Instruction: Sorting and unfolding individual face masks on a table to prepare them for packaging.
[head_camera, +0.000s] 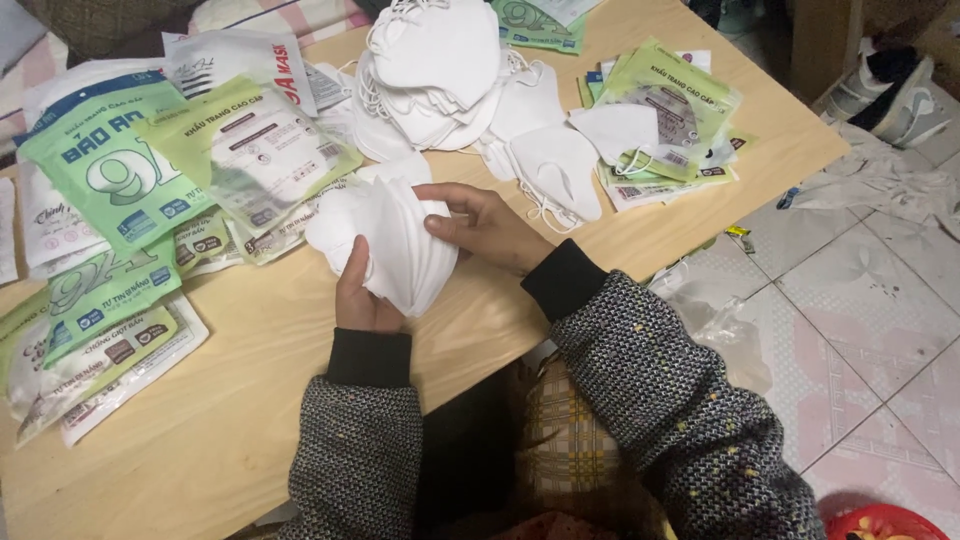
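left hand (360, 295) | grips mask stack (395, 240) from below | right hand (485, 228) pinches its right edge

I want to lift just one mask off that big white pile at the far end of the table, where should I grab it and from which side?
Probably pinch the top mask of the pile by its curved near edge, coming from above. It lies folded flat, highest on the heap, so that edge is exposed. Its thin ear loops tangle with the masks beneath.

Flat green-and-white packets (120, 190) lay fanned across the wooden table's (240, 400) left side; a smaller green pile (665, 110) sat far right.
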